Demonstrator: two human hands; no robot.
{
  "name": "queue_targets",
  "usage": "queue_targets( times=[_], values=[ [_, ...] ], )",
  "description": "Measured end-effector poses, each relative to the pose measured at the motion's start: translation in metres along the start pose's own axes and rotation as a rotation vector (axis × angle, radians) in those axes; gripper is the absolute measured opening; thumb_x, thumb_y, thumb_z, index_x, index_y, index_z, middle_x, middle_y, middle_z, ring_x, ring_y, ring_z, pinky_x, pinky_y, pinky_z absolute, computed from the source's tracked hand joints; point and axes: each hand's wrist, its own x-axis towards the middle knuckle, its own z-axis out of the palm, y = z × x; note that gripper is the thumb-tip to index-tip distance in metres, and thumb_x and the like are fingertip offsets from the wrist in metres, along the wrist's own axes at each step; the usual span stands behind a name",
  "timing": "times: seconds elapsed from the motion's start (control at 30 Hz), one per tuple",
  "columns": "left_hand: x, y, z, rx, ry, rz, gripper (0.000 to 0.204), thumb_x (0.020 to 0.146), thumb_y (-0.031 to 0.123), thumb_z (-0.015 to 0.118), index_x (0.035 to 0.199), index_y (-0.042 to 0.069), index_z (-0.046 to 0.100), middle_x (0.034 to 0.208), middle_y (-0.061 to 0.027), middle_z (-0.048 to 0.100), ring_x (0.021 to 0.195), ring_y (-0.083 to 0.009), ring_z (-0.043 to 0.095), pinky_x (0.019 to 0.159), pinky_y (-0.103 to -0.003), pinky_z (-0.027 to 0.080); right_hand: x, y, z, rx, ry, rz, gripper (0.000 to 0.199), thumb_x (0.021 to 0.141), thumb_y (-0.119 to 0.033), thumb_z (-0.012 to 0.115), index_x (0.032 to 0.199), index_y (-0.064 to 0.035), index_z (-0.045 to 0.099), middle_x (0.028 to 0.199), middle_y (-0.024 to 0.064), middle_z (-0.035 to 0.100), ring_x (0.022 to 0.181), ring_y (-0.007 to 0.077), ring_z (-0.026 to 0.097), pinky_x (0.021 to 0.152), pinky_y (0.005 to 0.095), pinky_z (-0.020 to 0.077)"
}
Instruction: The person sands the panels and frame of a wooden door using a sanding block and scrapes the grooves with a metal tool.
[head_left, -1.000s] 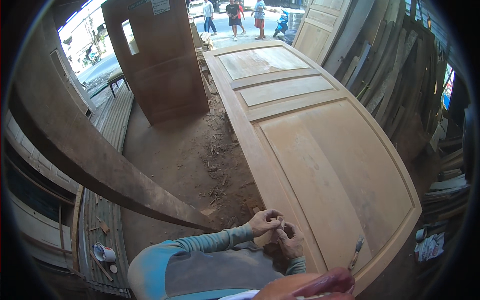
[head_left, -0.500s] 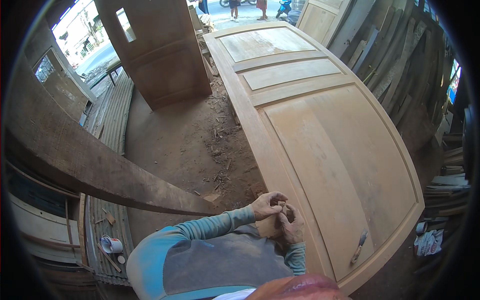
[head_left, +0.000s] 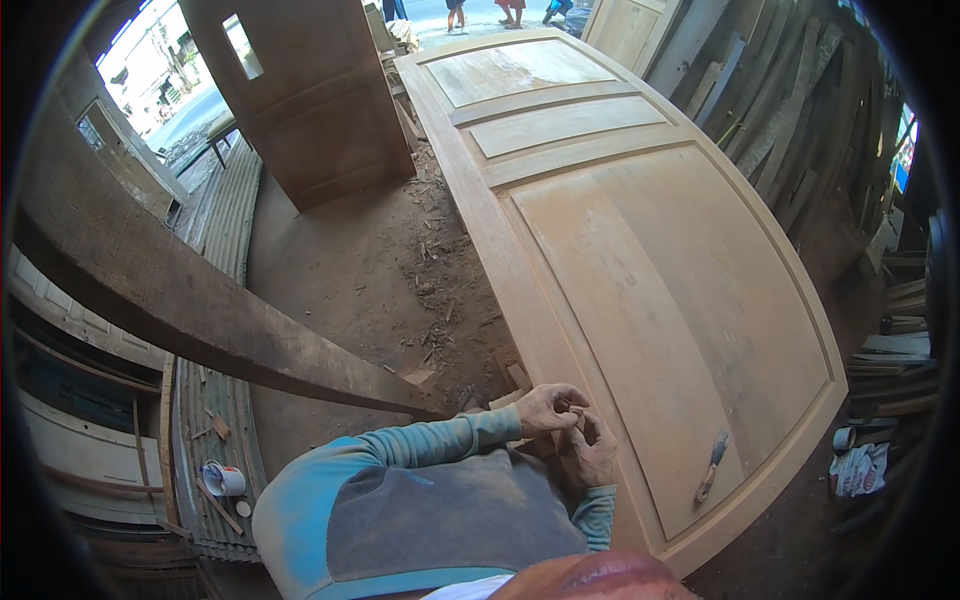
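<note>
Close to my body, at the near left edge of a large unpainted wooden door [head_left: 650, 290], my two hands meet. My left hand [head_left: 547, 408] is closed in a pinch on a small, thin tan piece [head_left: 575, 409]. The curled fingers of my right hand [head_left: 592, 450] close on the same piece from the other side. Most of it is hidden by the fingers, and its kind cannot be made out. A paintbrush [head_left: 713, 467] with a worn handle lies on the door's lower panel, to the right of my hands.
A brown door [head_left: 300, 110] stands upright at the far left. A thick wooden beam [head_left: 220, 310] crosses the left side. Wood scraps [head_left: 435, 270] litter the floor. A white tub [head_left: 224, 480] sits on corrugated sheets at left. Planks [head_left: 790, 110] lean at right; people stand outside.
My hands have drawn closer together, and the left one has turned over the piece. The tan sheet that hung below them is now mostly out of sight. The whole view has shifted slightly.
</note>
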Motion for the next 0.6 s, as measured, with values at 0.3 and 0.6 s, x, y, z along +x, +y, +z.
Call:
queue_targets(
  times=[0.3,0.6],
  values=[
    [0.011,-0.009,0.013,-0.035,-0.03,0.037,0.035,0.096,0.012,0.069,0.128,-0.002,0.064,0.114,-0.01,0.071,0.105,-0.0152,0.067,0.093,-0.032,0.056,-0.004,-0.003,-0.017,-0.045,0.023,0.057,0.039,0.096,-0.018,0.077,0.127,0.0033,0.067,0.113,0.0094,0.074,0.106,0.0163,0.069,0.092,0.0305,0.0545],
    [0.016,-0.002,-0.003,0.013,-0.066,-0.003,0.034,0.097,0.014,0.067,0.127,-0.001,0.064,0.112,-0.0085,0.069,0.102,-0.015,0.066,0.09,-0.032,0.056,0.009,0.002,-0.012,-0.049,-0.02,0.043,0.039,0.097,-0.021,0.076,0.128,0.0025,0.068,0.115,0.0099,0.074,0.108,0.017,0.069,0.094,0.0319,0.0542]
  ],
)
